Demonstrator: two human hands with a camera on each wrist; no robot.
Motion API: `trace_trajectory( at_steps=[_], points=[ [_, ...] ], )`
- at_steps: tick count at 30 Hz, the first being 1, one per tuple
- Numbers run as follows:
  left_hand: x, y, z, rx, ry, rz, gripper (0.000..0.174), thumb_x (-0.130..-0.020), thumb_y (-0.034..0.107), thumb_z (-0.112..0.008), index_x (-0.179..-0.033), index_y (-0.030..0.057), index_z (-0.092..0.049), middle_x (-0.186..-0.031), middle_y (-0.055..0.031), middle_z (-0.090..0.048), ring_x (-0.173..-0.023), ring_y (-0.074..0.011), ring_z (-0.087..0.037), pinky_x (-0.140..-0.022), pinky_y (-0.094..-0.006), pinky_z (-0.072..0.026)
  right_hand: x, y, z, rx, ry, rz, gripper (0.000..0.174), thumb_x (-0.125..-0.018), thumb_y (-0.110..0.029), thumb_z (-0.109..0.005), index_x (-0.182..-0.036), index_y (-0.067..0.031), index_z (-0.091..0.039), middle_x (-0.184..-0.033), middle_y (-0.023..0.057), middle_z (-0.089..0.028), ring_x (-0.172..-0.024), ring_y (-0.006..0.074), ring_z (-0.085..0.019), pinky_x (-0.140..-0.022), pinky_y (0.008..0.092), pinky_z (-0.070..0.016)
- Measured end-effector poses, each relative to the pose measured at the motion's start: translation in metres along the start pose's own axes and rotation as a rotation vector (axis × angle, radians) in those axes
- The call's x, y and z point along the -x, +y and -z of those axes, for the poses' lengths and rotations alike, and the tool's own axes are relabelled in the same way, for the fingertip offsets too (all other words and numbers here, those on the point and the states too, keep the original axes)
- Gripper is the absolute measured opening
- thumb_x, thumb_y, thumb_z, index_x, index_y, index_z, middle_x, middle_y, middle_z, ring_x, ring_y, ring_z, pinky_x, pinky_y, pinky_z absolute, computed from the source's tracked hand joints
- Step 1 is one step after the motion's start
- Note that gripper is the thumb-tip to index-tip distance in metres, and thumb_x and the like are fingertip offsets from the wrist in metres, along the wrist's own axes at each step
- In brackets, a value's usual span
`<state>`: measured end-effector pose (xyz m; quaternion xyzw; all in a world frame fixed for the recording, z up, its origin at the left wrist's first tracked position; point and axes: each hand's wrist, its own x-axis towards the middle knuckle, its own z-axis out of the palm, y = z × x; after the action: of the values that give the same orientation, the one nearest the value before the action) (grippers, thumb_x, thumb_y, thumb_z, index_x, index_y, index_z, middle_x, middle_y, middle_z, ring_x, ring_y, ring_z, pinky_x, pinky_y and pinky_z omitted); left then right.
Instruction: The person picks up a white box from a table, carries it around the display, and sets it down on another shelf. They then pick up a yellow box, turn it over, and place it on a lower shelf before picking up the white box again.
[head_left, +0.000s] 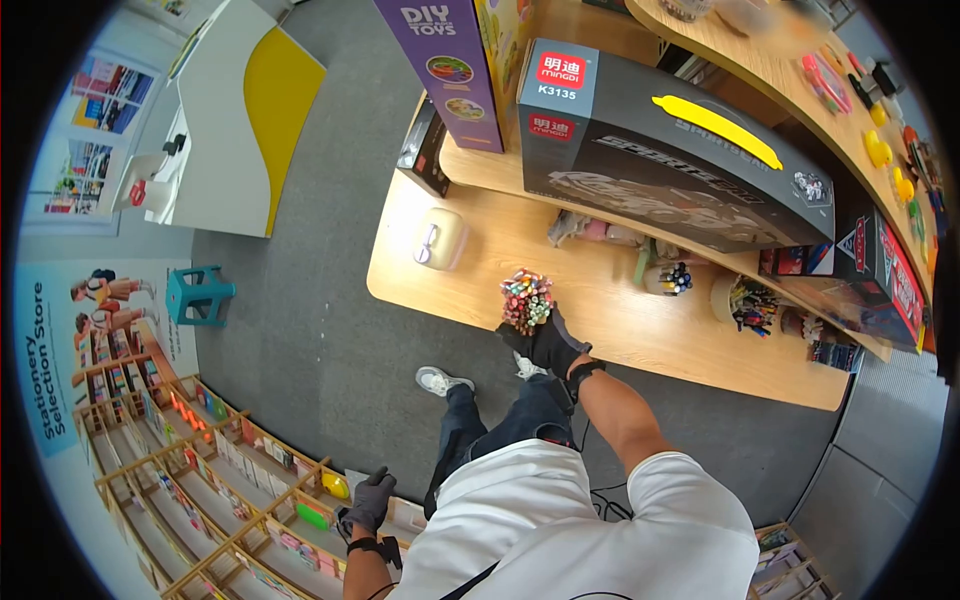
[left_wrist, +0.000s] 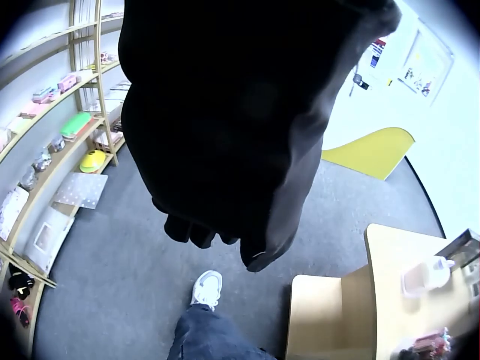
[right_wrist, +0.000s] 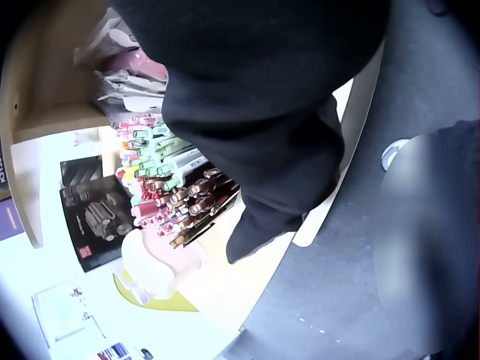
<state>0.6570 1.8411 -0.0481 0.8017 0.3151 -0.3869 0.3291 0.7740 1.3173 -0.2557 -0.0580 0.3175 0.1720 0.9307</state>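
There is room to pass over the worktop (head_left: 392, 268) between the pen bundle (head_left: 526, 298) and the cream container (head_left: 442, 240), though the shelf (head_left: 482, 170) probably overhangs the far side.

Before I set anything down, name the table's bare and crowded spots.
Bare wood shows between the cream case and the pens at the right hand, and along the front edge of the table, right of that hand. It is crowded under the shelf, where pen cups stand close together.
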Motion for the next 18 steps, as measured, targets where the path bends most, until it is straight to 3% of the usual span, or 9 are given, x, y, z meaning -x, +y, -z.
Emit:
trace_trajectory(
  at_steps=[2,7,11,14,15,18],
  points=[
    [-0.015,-0.001,0.02,-0.03,0.005,-0.001,0.057,-0.093,0.025,-0.077,-0.145,0.0019,-0.068,-0.125,-0.009,-0.077,-0.111,-0.0164,-0.068,-0.1,-0.031,-0.0516,-0.002,0.001,-0.022,-0.296,0.042,0.046,0.087,-0.105,-0.079,-0.022,-0.146,-0.0119,-0.06,-0.134,0.0142,-0.071,-0.116,0.0383,-0.07,-0.102,0.0568,-0.0587],
    [-0.047,0.009,0.065,-0.065,0.018,-0.065,0.057,-0.094,0.025,-0.075,-0.145,0.0015,-0.067,-0.126,-0.0104,-0.077,-0.113,-0.017,-0.068,-0.101,-0.031,-0.0515,-0.004,0.002,-0.043,-0.234,0.111,0.172,0.075,-0.109,-0.07,-0.027,-0.144,-0.0133,-0.062,-0.135,0.0113,-0.072,-0.116,0.033,-0.071,-0.102,0.0554,-0.0587],
    [-0.075,0.003,0.104,-0.074,0.009,-0.136,0.056,-0.095,0.025,-0.074,-0.145,0.0009,-0.067,-0.126,-0.0116,-0.077,-0.114,-0.0177,-0.068,-0.102,-0.0315,-0.0515,-0.025,0.003,-0.035,-0.274,0.033,0.341,0.082,-0.107,-0.075,-0.019,-0.158,-0.0192,-0.051,-0.151,0.01,-0.063,-0.132,0.0322,-0.064,-0.109,0.0594,-0.0523],
    [-0.095,-0.014,0.139,-0.071,-0.003,-0.138,0.057,-0.095,0.025,-0.074,-0.145,0.0006,-0.066,-0.127,-0.0127,-0.076,-0.115,-0.0187,-0.068,-0.103,-0.032,-0.0515,-0.044,-0.009,-0.023,-0.271,-0.28,0.493,0.077,-0.108,-0.071,-0.024,-0.156,-0.0184,-0.052,-0.154,0.0068,-0.062,-0.134,0.0268,-0.065,-0.11,0.0572,-0.0506],
    [-0.101,-0.022,0.151,-0.07,-0.011,-0.117,0.057,-0.095,0.025,-0.074,-0.146,0.0005,-0.066,-0.128,-0.0134,-0.076,-0.116,-0.0194,-0.068,-0.103,-0.0323,-0.0514,-0.045,-0.01,-0.029,-0.265,-0.283,0.496,0.077,-0.108,-0.071,-0.024,-0.156,-0.0184,-0.052,-0.154,0.0068,-0.062,-0.134,0.0268,-0.065,-0.11,0.0572,-0.0506],
    [-0.125,-0.052,0.19,-0.078,-0.02,-0.136,0.058,-0.095,0.025,-0.073,-0.146,0.0001,-0.065,-0.131,-0.0149,-0.075,-0.118,-0.021,-0.068,-0.105,-0.0329,-0.0512,-0.045,-0.009,-0.051,-0.366,-0.649,0.541,0.072,-0.11,-0.064,-0.035,-0.149,-0.007,-0.055,-0.149,0.0121,-0.063,-0.134,0.0315,-0.063,-0.119,0.0536,-0.0463]
  ],
)
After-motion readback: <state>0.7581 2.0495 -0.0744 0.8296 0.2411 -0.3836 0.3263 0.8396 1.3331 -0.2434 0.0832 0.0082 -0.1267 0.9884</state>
